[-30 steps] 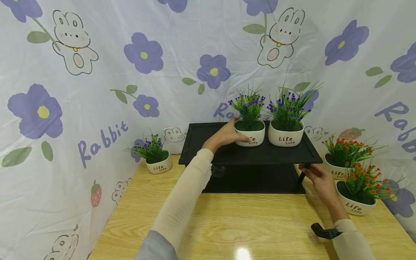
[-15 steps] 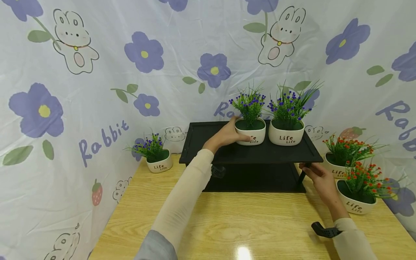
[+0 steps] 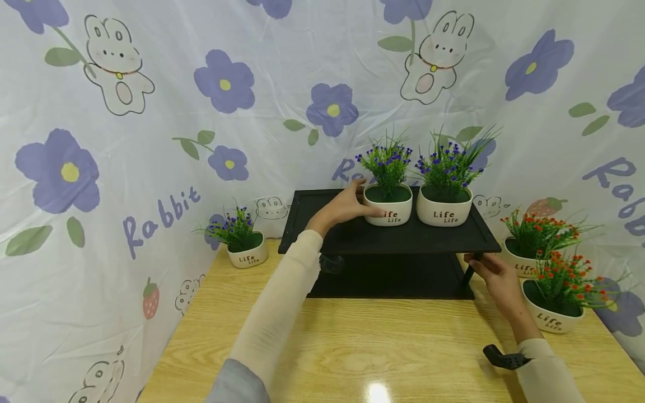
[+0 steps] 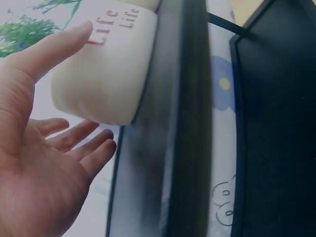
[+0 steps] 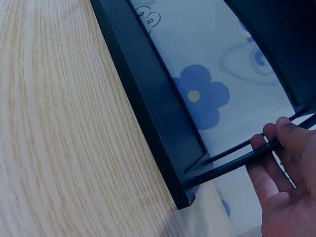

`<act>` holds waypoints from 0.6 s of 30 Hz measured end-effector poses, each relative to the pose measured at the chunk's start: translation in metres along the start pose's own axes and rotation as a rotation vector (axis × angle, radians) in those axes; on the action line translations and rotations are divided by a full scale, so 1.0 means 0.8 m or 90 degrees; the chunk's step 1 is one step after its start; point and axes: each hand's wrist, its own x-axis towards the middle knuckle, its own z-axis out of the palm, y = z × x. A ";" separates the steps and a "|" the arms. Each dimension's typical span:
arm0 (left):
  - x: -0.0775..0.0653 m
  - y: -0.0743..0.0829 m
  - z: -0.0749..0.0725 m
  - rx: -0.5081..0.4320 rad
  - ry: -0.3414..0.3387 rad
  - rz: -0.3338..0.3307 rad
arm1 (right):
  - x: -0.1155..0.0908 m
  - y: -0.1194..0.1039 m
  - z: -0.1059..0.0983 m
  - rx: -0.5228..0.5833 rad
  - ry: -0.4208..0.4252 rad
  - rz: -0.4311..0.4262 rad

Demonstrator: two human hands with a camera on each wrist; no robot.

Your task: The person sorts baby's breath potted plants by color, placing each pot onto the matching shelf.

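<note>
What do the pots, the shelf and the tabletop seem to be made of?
Pots: likely glazed ceramic, possibly plastic; the cream walls are smooth with a soft sheen. Shelf: perhaps painted metal or wood; evenly black, mostly matte, no grain visible. Tabletop: wood or wood-look laminate; pale yellow grain shows, and its bright glare suggests a glossy coat.

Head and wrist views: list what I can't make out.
Head view: part of the rear orange-flowered pot, behind the front orange-flowered pot; the left end of the lower shelf, behind the left sleeve.
Left wrist view: fine detail of the plant, blurred and cut off by the edge.
Right wrist view: part of the right hand, beyond the right edge.
</note>
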 end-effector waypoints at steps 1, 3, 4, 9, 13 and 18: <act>-0.002 0.000 -0.003 -0.003 -0.001 0.004 | 0.000 0.000 0.000 -0.002 0.000 0.001; -0.005 0.000 -0.010 -0.007 0.003 0.015 | 0.000 0.000 0.000 -0.002 0.000 0.000; -0.007 0.000 -0.013 -0.007 0.009 0.022 | -0.001 -0.001 0.000 -0.002 0.000 0.000; -0.016 -0.002 -0.029 -0.030 0.072 0.061 | -0.002 -0.002 0.001 0.002 0.002 0.000; -0.025 -0.004 -0.042 -0.073 0.131 0.100 | -0.002 -0.003 0.001 -0.002 0.004 0.004; -0.036 -0.013 -0.062 -0.144 0.179 0.145 | -0.002 -0.003 0.001 -0.004 0.004 0.004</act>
